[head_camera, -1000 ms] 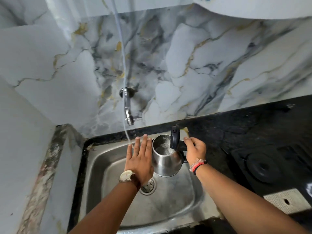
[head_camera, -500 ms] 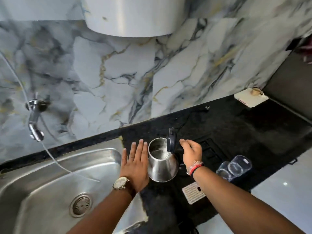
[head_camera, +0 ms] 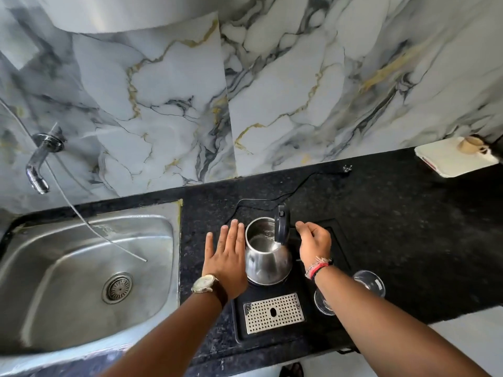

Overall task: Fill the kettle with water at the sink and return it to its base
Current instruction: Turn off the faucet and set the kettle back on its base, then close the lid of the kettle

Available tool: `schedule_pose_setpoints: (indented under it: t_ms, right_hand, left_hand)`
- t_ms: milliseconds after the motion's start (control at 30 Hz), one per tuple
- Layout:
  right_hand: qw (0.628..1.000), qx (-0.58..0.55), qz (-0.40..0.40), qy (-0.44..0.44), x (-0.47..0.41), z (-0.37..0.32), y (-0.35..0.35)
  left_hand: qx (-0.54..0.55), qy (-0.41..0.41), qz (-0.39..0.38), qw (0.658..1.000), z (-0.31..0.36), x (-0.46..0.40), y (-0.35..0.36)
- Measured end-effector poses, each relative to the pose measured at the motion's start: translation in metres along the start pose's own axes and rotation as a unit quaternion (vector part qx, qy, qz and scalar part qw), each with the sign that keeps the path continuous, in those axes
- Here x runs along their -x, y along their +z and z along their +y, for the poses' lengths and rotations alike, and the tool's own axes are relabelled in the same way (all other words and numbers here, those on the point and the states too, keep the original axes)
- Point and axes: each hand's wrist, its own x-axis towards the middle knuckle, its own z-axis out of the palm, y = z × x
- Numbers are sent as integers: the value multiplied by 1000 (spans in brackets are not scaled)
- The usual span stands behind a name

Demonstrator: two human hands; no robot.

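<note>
The steel kettle [head_camera: 265,261] stands upright on its black base [head_camera: 257,282], on the dark counter right of the sink [head_camera: 152,235]. Its black lid [head_camera: 281,227] is tipped up and the inside shows shiny metal. My left hand [head_camera: 226,257] lies flat against the kettle's left side, fingers straight. My right hand [head_camera: 314,242] is curled at the kettle's right side, where the handle is hidden behind the lid and fingers. The tap [head_camera: 38,170] sticks out of the marble wall above the sink's left end.
The base sits on a black tray [head_camera: 336,240] with a perforated metal drip grille [head_camera: 273,312]. Two upturned glasses [head_camera: 368,284] stand just right of my right forearm. A black cord [head_camera: 272,201] runs behind the kettle. A white box [head_camera: 451,159] lies far right. A thin hose [head_camera: 81,221] hangs into the sink.
Both hands carried the kettle from over the sink rightward across the counter. It now rests on its base, with the hands in the same positions on it.
</note>
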Motion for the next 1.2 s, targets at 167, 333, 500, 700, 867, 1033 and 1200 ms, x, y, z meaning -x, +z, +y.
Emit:
schedule_pose_setpoints:
  t_ms: [167,333,500,700,867,1033,1200]
  right_hand:
    - [999,-17,-28,5,-4,6,-2]
    - [994,-40,-94,29,-11,7,-7]
    - [986,-32,-158,52,-8,6,-7]
    - [987,-16,-154,40,-3,5,-10]
    - [987,96,-126,-39,-2,0,-14]
    - [953,155,-109,-237,22,-32,-6]
    - [896,305,-170,-274,45,-34,5]
  left_hand:
    - [-5,-12,4,1000,8,0,1]
    - [-6,-25,0,1000,8,4,4]
    - [4,-37,-35,999,3,8,6]
    - [16,-26,-29,999,-2,7,10]
    - [31,-24,-35,999,-4,8,11]
    - [16,-12,-52,998,-7,3,7]
    - [90,-5,-6,996,-6,2,-12]
